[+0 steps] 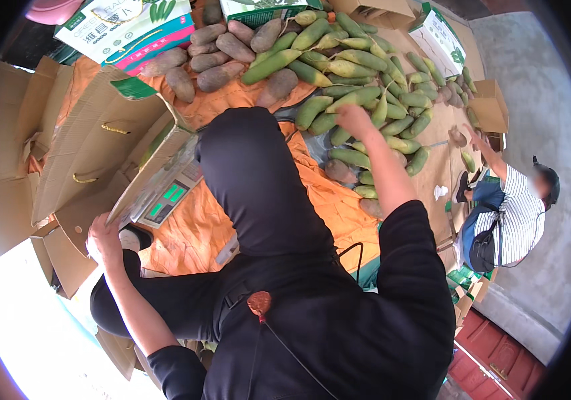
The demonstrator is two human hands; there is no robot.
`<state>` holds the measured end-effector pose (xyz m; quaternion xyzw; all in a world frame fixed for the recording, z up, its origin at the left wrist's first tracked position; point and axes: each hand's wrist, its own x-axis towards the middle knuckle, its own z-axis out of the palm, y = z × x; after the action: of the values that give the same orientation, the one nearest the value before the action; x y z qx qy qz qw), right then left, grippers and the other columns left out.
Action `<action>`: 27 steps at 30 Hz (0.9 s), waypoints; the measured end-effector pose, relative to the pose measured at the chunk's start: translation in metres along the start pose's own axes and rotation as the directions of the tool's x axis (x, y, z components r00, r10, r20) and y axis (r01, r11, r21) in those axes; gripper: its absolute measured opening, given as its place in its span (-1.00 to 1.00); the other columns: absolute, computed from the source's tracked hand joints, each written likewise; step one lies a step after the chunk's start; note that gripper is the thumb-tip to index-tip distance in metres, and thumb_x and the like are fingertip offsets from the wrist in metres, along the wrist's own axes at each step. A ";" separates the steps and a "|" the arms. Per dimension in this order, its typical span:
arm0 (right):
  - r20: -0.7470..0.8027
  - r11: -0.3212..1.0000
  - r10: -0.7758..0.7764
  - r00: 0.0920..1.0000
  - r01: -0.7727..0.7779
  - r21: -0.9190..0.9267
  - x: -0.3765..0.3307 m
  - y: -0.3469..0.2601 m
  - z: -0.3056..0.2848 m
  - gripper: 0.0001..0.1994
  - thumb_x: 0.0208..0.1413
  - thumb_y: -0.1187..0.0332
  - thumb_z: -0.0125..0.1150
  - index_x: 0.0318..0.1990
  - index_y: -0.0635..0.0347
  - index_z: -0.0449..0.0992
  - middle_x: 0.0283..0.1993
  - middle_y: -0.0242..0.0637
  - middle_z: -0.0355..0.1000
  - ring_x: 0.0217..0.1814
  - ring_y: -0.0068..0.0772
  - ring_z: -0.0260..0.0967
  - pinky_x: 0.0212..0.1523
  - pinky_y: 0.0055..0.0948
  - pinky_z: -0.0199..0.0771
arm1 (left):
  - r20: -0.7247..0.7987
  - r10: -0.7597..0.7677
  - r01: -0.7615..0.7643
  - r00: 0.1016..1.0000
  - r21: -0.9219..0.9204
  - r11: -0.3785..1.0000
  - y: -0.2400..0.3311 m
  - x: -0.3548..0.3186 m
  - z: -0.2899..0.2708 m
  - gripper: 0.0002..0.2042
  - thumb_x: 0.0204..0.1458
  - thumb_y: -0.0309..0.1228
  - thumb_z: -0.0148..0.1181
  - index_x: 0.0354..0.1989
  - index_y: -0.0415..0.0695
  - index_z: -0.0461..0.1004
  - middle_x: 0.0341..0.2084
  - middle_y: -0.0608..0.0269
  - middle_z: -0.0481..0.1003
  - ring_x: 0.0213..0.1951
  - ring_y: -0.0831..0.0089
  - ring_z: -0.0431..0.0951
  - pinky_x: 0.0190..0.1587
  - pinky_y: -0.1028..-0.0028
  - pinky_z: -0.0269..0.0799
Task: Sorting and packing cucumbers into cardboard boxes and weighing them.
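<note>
My left hand is closed on the near edge of an open cardboard carton with yellow rope handles, tilted at my left. A green radish lies at my right hand, whose fingers are curled against it on top of a large heap of green radishes. The undersides of the right fingers are hidden. Beneath the carton is a scale with a lit green display, partly covered by the carton's side.
Dark reddish root vegetables lie beyond my knee on an orange cloth. Printed gift cartons stand at the far left, another white carton at the far right. On the right, a person in a striped shirt reaches toward the produce.
</note>
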<state>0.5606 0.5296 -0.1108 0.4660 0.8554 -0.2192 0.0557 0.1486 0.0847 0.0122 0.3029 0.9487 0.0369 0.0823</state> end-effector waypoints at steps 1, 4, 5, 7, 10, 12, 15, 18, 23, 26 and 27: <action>0.060 0.999 0.040 0.997 -0.038 -0.032 -0.015 0.015 0.019 -0.77 -0.11 0.32 0.18 -0.31 0.27 0.53 -0.29 0.03 0.47 -0.21 0.07 0.43 -0.18 -0.18 0.43 | 0.006 -0.004 0.004 1.000 0.010 1.000 -0.004 -0.002 0.001 -0.75 -0.10 -0.30 0.23 -0.24 -0.10 0.53 -0.32 0.15 0.52 -0.27 0.11 0.52 -0.20 0.29 0.39; 0.135 0.975 0.134 0.982 -0.105 -0.198 -0.056 0.079 0.072 -0.79 -0.14 0.31 0.18 -0.39 0.26 0.54 -0.32 0.02 0.48 -0.22 0.06 0.44 -0.19 -0.19 0.44 | -0.012 0.000 -0.001 1.000 -0.065 0.998 -0.003 0.001 0.008 -0.82 -0.11 -0.34 0.23 -0.30 -0.05 0.55 -0.37 0.22 0.51 -0.24 0.19 0.51 -0.19 0.28 0.39; 0.150 0.946 0.129 0.980 -0.076 -0.316 -0.068 0.101 0.088 -0.80 -0.15 0.31 0.18 -0.42 0.27 0.54 -0.33 0.01 0.48 -0.22 0.05 0.44 -0.19 -0.19 0.44 | -0.004 0.003 -0.003 1.000 -0.075 0.997 0.000 0.004 0.011 -0.82 -0.11 -0.34 0.23 -0.30 -0.06 0.55 -0.38 0.22 0.51 -0.25 0.18 0.51 -0.20 0.28 0.39; 0.240 0.950 0.298 0.924 -0.261 -0.173 -0.085 0.078 0.108 -0.82 -0.12 0.36 0.16 -0.37 0.26 0.54 -0.36 -0.01 0.48 -0.26 0.07 0.44 -0.17 -0.18 0.45 | -0.010 -0.033 0.033 0.999 -0.035 0.999 -0.012 -0.003 0.004 -0.81 -0.12 -0.34 0.24 -0.31 -0.07 0.54 -0.39 0.21 0.50 -0.26 0.18 0.51 -0.21 0.27 0.39; 0.185 0.913 0.399 0.898 -0.371 -0.168 -0.108 0.070 0.122 -0.69 0.00 0.38 0.07 -0.06 0.10 0.48 -0.05 -0.11 0.44 0.01 -0.07 0.39 -0.04 -0.17 0.43 | -0.024 0.002 -0.004 1.000 -0.055 0.998 -0.016 0.001 0.009 -0.82 -0.12 -0.35 0.23 -0.31 -0.10 0.54 -0.42 0.20 0.49 -0.28 0.17 0.50 -0.22 0.28 0.38; 0.206 0.899 0.408 0.889 -0.352 -0.260 -0.109 0.055 0.124 -0.64 0.01 0.39 0.07 0.03 0.04 0.40 0.01 -0.18 0.38 0.08 -0.11 0.34 -0.02 -0.18 0.42 | -0.019 -0.006 0.004 1.000 -0.077 0.997 -0.016 0.002 0.010 -0.83 -0.12 -0.38 0.23 -0.32 -0.12 0.53 -0.44 0.18 0.48 -0.30 0.16 0.50 -0.24 0.29 0.37; 0.227 0.877 0.414 0.881 -0.319 -0.360 -0.106 0.045 0.128 -0.54 0.01 0.36 0.11 0.13 -0.02 0.29 0.12 -0.26 0.27 0.20 -0.18 0.21 0.03 -0.17 0.38 | -0.030 0.021 -0.023 0.999 -0.089 0.996 -0.013 0.004 0.011 -0.83 -0.12 -0.40 0.23 -0.33 -0.13 0.53 -0.45 0.17 0.47 -0.31 0.16 0.49 -0.25 0.30 0.37; 0.199 0.866 0.419 0.886 -0.324 -0.382 -0.107 0.038 0.136 -0.56 -0.01 0.35 0.14 0.09 -0.01 0.29 0.12 -0.28 0.24 0.22 -0.21 0.17 0.05 -0.14 0.35 | -0.051 0.046 -0.049 0.998 -0.054 0.997 -0.013 0.003 0.012 -0.85 -0.11 -0.42 0.23 -0.34 -0.15 0.52 -0.46 0.17 0.47 -0.33 0.15 0.49 -0.26 0.31 0.37; 0.189 0.836 0.406 0.894 -0.280 -0.471 -0.109 0.027 0.145 -0.71 0.07 0.34 0.06 -0.02 -0.03 0.37 0.01 -0.32 0.27 0.13 -0.26 0.23 -0.03 -0.18 0.35 | -0.051 0.054 -0.060 0.997 -0.129 0.990 -0.020 0.004 0.012 -0.86 -0.09 -0.47 0.21 -0.35 -0.22 0.51 -0.47 0.10 0.47 -0.37 0.16 0.49 -0.26 0.33 0.37; 0.137 0.838 0.424 0.895 -0.330 -0.434 -0.110 0.032 0.150 -0.77 0.09 0.35 0.04 -0.07 -0.02 0.39 -0.04 -0.34 0.30 0.10 -0.27 0.26 -0.05 -0.16 0.33 | -0.042 0.034 -0.039 0.999 -0.108 0.993 -0.020 0.007 0.013 -0.86 -0.09 -0.47 0.21 -0.35 -0.23 0.51 -0.47 0.10 0.47 -0.37 0.16 0.49 -0.26 0.33 0.37; 0.162 0.835 0.414 0.896 -0.303 -0.460 -0.109 0.031 0.150 -0.78 0.09 0.35 0.04 -0.08 -0.02 0.40 -0.04 -0.35 0.31 0.09 -0.27 0.26 -0.06 -0.15 0.34 | -0.028 0.020 -0.023 0.999 -0.127 0.992 -0.018 0.007 0.012 -0.86 -0.10 -0.47 0.22 -0.35 -0.23 0.51 -0.47 0.09 0.47 -0.36 0.16 0.49 -0.26 0.33 0.37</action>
<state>0.6308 0.3959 -0.2229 0.5638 0.7642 -0.0721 0.3049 0.1353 0.0744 -0.0031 0.3068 0.9421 0.1022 0.0884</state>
